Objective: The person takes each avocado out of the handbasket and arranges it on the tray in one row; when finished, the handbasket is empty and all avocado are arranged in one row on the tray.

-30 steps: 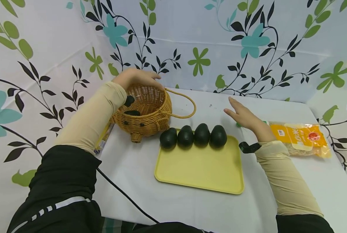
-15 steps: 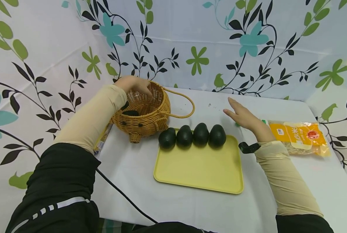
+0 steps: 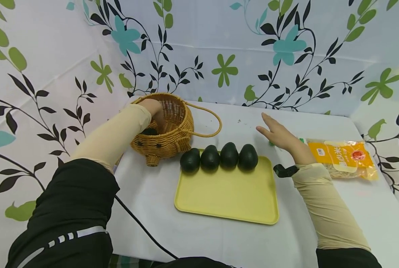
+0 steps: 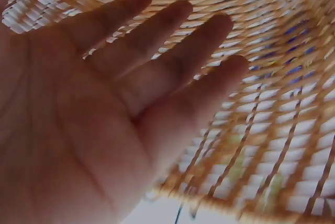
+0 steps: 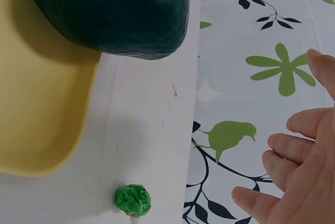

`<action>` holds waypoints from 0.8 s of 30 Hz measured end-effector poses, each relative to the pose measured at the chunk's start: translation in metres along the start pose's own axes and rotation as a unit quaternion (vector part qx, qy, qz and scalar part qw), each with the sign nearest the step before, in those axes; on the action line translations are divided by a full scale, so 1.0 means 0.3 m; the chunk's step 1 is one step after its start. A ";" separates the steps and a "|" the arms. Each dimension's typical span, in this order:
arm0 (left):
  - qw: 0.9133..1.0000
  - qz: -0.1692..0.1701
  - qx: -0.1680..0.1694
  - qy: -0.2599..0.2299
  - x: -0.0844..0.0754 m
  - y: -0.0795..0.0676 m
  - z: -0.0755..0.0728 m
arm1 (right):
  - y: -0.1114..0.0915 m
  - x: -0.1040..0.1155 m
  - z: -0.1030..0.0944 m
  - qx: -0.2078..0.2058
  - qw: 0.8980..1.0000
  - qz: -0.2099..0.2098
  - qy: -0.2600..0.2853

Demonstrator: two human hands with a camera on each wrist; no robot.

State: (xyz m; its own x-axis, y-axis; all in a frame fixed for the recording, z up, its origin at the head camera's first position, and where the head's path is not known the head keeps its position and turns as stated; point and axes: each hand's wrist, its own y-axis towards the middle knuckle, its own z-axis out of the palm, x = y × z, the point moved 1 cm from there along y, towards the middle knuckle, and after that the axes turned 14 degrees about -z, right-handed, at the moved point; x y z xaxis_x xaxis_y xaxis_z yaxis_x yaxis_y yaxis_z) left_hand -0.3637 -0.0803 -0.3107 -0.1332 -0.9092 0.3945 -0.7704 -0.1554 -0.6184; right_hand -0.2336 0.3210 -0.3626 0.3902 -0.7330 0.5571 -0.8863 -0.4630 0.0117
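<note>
A brown wicker basket (image 3: 164, 145) with a loop handle stands at the back left. My left hand (image 3: 155, 111) reaches down into it. In the left wrist view its fingers (image 4: 178, 67) are spread and nearly straight, beside the woven wall, with nothing in the palm. A dark green avocado (image 3: 149, 131) shows inside the basket; a dark green edge also appears at the top of the left wrist view. Several avocados (image 3: 229, 154) stand in a row along the far edge of a yellow tray (image 3: 226, 197). My right hand (image 3: 279, 137) is open beyond the tray's right corner, holding nothing.
An orange-labelled food bag (image 3: 345, 158) lies at the right. A green-wrapped lollipop (image 5: 133, 199) lies near my right hand. A black cable (image 3: 145, 230) runs across the front left. A printed cloth (image 3: 202, 44) hangs behind the white table (image 3: 145, 193).
My left hand has moved from above the basket's rim down into it, its fingers now hidden from the head view. My right hand stays in place. The head view has shifted slightly.
</note>
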 end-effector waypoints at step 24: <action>0.996 0.039 -0.085 -0.010 -0.012 -0.026 0.091 | 0.017 0.036 -0.016 0.003 1.000 -0.002 -0.015</action>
State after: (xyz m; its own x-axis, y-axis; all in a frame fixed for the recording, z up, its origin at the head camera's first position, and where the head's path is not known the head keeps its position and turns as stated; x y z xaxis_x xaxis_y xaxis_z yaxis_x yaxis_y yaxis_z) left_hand -0.3401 -0.0863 -0.3257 -0.1848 -0.9237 0.3355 -0.8526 -0.0191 -0.5222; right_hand -0.2351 0.3131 -0.3524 0.4014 -0.7454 0.5322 -0.8832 -0.4688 0.0096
